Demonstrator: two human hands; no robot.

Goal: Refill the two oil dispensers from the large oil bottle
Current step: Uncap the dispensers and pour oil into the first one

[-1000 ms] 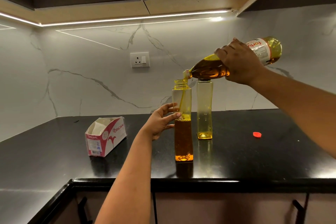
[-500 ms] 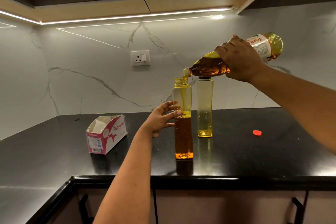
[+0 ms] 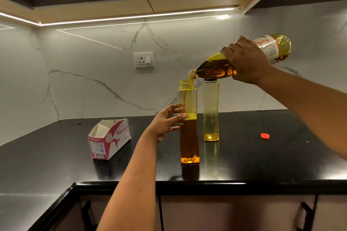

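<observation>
**A:** You've got the large oil bottle [image 3: 244, 58] tipped almost flat, well above the countertop [image 3: 56, 155]. Its long axis runs from the base, up and to the right of the near dispenser [image 3: 188, 124], down to the mouth directly over that dispenser's open neck. Your right hand [image 3: 246, 62] is wrapped over the bottle's middle, fingers curled round the far side.

**B:** And that's the relation everything turns on. The mouth sits just above the near dispenser's rim, and a thin stream drops inside. The oil level stands a bit past halfway up the dispenser.

**A:** The far dispenser [image 3: 211, 110] stands just behind and to the right of the near one. It's capped in black and has only a shallow pool of oil at the bottom. The tilted bottle's shoulder looks to be touching or just above that cap; I can't tell which.

**B:** Your left hand [image 3: 165, 122] is just left of the near dispenser, at about the oil line. The fingers are straight and spread, their tips touching its side, steadying it without gripping.

**A:** In my judgement, your right hand governs the next move. You'll need to lift the mouth end before the level reaches the neck.

**B:** Smallest item: the red cap [image 3: 265, 135], lying well to the right of the near dispenser.
</observation>
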